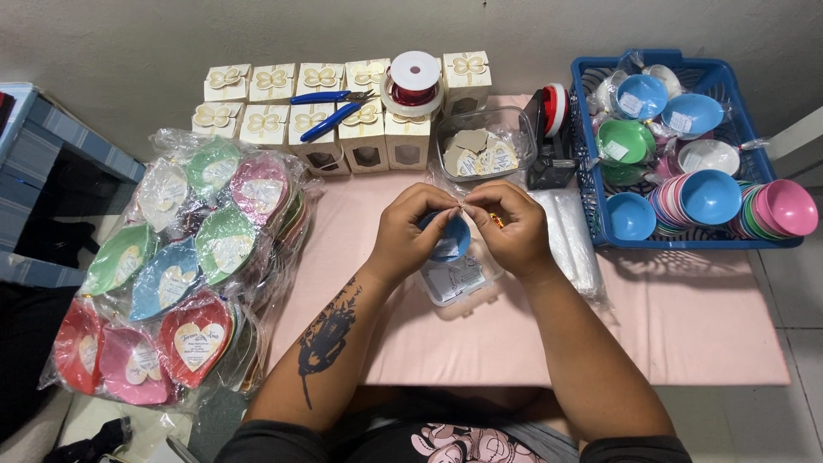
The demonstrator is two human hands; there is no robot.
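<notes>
- Left hand [410, 230] and right hand [507, 225] meet fingertip to fingertip over the middle of the pink desk [686, 326], both pinched shut on a small blue bowl [454, 236] in clear wrap.
- Bowl sits between the two palms, just above a clear bag with a printed card [454, 279] lying on the desk.
- Directly behind the bowl: clear plastic tub [484, 146] of heart-shaped tags.
- Right of the bowl: flat stack of clear bags [570, 236], then a blue basket [600, 214] full of coloured bowls, some wrapped.
- Left of the bowl: pile of wrapped leaf-shaped dishes [184, 266] in green, blue, pink, red.
- Behind-left of the bowl: rows of cream gift boxes [364, 141], blue-handled pliers [330, 111] and a red ribbon spool [414, 81] on top.
</notes>
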